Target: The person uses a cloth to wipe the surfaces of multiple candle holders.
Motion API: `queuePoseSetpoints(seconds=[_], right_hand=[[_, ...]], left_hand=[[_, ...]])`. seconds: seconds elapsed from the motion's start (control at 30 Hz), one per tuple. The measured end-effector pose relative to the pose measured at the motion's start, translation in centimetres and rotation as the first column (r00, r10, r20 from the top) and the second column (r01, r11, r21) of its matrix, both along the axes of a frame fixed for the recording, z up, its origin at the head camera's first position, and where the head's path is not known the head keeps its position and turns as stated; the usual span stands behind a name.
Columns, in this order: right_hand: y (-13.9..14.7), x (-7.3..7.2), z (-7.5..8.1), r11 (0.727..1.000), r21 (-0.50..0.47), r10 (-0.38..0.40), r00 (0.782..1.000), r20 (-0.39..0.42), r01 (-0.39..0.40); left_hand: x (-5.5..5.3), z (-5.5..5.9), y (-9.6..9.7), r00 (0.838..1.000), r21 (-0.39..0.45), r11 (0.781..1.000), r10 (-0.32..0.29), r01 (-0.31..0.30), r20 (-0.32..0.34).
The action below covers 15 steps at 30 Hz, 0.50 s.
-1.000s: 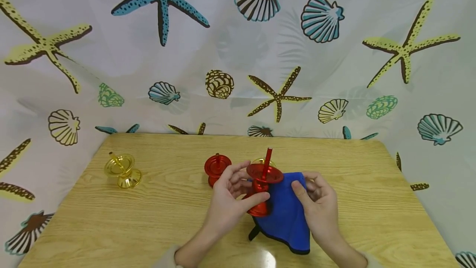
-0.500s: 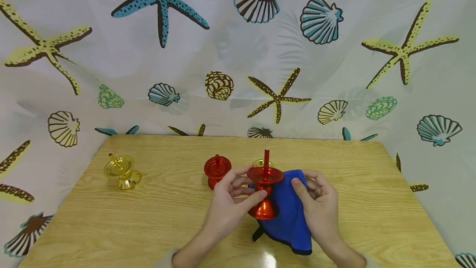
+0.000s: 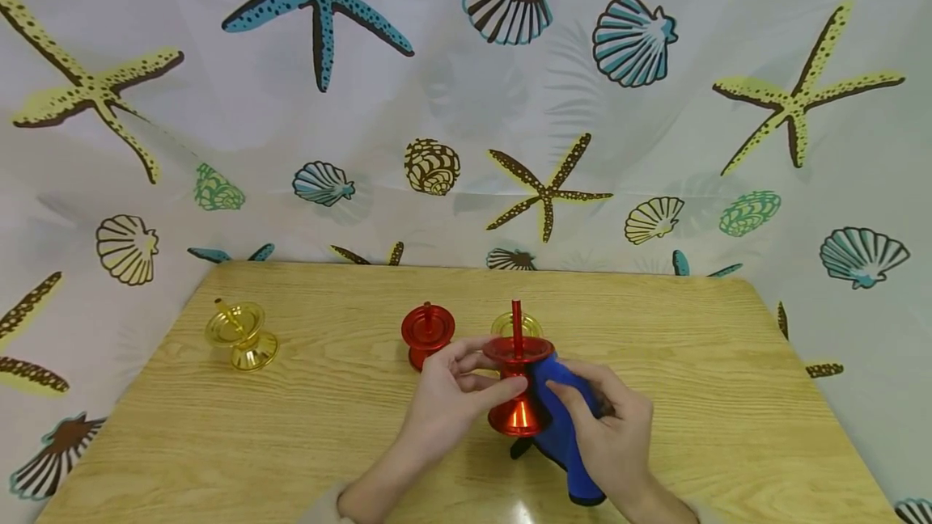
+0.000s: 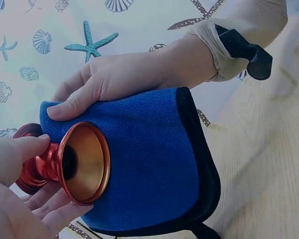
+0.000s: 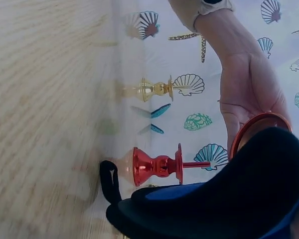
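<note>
Head view, left to right: I see a gold candlestick point(image 3: 253, 352) and a red candlestick point(image 3: 428, 330) standing on the bench point(image 3: 328, 443), then the person's left grip point(image 3: 446, 407) pinching a glossy red holder point(image 3: 520, 417) by its waist, roughly upright above the wood, its dish and thin spike on top. My left wrist view shows its flared foot hollow and coppery inside. Just right, the right grip point(image 3: 617, 427) clasps a blue cloth point(image 3: 564, 431), black-edged, draped close behind the holder.
</note>
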State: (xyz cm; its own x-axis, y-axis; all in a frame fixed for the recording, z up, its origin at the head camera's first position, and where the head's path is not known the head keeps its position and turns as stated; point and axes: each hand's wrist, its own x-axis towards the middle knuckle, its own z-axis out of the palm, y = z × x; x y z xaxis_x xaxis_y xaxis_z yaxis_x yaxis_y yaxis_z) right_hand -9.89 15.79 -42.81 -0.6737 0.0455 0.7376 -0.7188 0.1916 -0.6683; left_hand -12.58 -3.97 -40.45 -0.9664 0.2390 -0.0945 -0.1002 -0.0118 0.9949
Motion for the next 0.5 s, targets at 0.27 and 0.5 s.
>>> queuePoseSetpoints(seconds=[0.27, 0.5], right_hand=[[0.56, 0.05, 0.07, 0.987, -0.076, 0.134, 0.983, -0.126, -0.145], [0.64, 0.64, 0.65, 0.978, -0.093, 0.162, 0.965, -0.208, -0.184]], left_hand=[[0.00, 0.09, -0.12, 0.999, -0.011, 1.000, 0.022, -0.022, -0.028], [0.16, 0.55, -0.51, 1.000, 0.001, 1.000, 0.017, -0.017, -0.021]])
